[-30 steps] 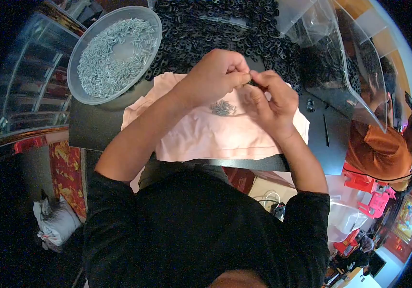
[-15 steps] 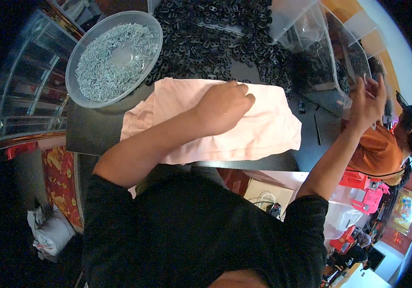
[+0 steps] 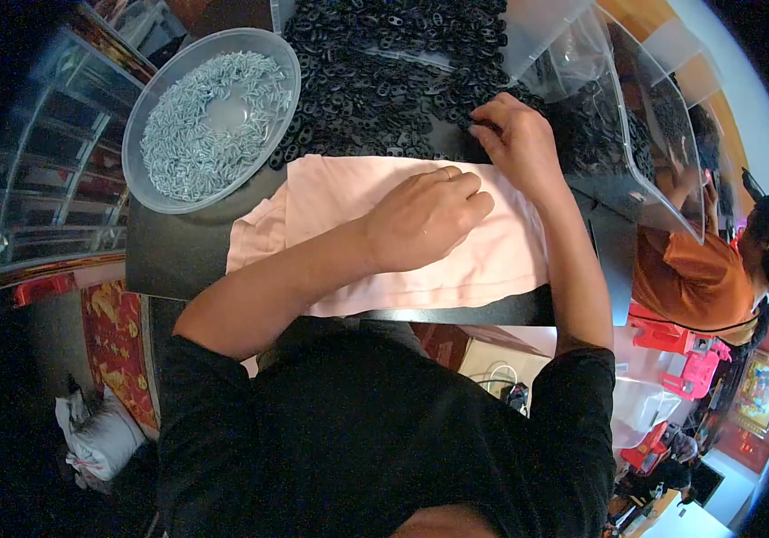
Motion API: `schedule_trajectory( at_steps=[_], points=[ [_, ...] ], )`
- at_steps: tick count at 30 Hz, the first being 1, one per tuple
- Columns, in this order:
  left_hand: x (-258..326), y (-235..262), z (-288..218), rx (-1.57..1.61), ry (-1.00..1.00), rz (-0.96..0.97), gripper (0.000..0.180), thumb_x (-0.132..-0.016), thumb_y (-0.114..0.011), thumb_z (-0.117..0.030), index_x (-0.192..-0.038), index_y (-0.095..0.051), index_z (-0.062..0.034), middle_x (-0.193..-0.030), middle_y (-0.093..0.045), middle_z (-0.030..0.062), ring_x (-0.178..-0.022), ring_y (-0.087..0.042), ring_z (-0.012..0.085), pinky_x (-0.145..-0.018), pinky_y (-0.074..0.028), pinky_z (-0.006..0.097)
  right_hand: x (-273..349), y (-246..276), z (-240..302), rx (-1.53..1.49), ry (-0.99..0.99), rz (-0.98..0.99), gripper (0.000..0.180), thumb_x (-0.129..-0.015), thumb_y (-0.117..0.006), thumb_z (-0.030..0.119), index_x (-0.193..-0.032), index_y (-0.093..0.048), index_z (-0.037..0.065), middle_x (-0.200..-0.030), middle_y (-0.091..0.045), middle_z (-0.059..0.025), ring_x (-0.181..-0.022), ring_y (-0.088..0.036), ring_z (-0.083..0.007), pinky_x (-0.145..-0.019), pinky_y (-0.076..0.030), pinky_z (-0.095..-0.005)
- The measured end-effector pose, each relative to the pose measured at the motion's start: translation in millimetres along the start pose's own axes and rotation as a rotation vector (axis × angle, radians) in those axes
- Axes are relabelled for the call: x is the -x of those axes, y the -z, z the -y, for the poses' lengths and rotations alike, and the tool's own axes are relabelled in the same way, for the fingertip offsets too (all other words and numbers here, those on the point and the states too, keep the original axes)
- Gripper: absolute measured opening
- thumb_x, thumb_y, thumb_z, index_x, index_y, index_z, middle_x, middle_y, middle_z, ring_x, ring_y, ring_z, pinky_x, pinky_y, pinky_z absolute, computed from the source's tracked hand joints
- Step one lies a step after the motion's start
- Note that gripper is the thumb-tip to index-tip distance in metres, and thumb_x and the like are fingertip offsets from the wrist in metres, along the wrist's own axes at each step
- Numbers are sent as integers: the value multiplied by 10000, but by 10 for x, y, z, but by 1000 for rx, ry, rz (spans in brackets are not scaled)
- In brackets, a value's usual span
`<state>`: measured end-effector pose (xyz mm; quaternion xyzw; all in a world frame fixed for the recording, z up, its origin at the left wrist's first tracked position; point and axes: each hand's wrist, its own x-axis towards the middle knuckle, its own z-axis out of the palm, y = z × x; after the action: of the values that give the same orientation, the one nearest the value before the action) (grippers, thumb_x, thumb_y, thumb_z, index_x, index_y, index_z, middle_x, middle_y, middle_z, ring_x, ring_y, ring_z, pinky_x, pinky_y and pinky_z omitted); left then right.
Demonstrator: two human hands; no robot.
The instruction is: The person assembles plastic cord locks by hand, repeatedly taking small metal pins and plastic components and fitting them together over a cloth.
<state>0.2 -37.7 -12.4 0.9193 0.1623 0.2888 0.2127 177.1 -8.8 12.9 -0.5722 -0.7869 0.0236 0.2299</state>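
far left, a round clear bowl is seen on the dark surface, filled with small pale blue-white pieces. just to its right, a pink cloth is spread flat across the surface, its left edge bunched near the bowl. the left hand is laid palm down on the middle of the cloth, fingers loosely curled and together, nothing clamped in its grip; a ring is worn on one finger. above the cloth, a wide heap of small black parts is piled right up against the cloth's top edge. further right, the right hand is placed at the rim of that heap, fingertips pinched down among the black parts at the cloth's upper right corner; whether a part is actually caught in that grip cannot be told. right of the hand, a clear plastic tub is tilted on its side, more black parts seen inside. at the far right, another person in an orange shirt is seated beside the surface.
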Motion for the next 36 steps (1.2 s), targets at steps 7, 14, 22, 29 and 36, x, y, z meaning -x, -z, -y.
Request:
schedule_trajectory(
  at_steps=[7, 14, 22, 29, 36],
  points=[
    [-16, 16, 32, 4, -7, -71, 57, -710, -522, -54, -740, -479, -31, -755, -485, 130, -750, -528, 305, -696, -443, 398, -14, -157, -6, 164, -45, 47, 129, -712, -617, 108, -824, -626, 44, -782, -556, -116, -722, -558, -320, -632, -443, -384],
    [-57, 85, 135, 373, 340, -253, 108, -800, -536, -100, -768, -521, 2, -673, -537, 108, -609, -535, 210, -568, -429, 314, 184, 12, 154, -460, -160, -110, 67, -720, -639, 41, -780, -627, 14, -692, -580, -66, -583, -563, -160, -523, -466, -276],
    [-79, 116, 202, 973, 652, -182, 105, -849, -518, -130, -832, -546, -30, -639, -504, -15, -522, -431, 46, -479, -368, 183, 399, 71, 271, -1064, -406, -121, 93, -788, -586, -3, -863, -639, -5, -684, -564, -18, -539, -512, -73, -490, -432, -201],
    [-92, 133, 254, 1021, 690, -195, 99, -844, -527, -110, -810, -543, -19, -640, -513, -10, -542, -458, 41, -463, -386, 184, 409, 54, 319, -1305, -525, 29, 114, -844, -525, 33, -924, -581, -24, -698, -583, -57, -547, -544, -105, -487, -469, -226],
    [-91, 124, 235, 904, 644, -250, 151, -860, -519, -132, -759, -551, -24, -612, -497, -23, -517, -443, 34, -442, -372, 178, 437, 46, 344, -1253, -510, 60, 113, -841, -526, 15, -925, -584, -33, -695, -594, -67, -537, -551, -107, -480, -484, -236]
  ],
)
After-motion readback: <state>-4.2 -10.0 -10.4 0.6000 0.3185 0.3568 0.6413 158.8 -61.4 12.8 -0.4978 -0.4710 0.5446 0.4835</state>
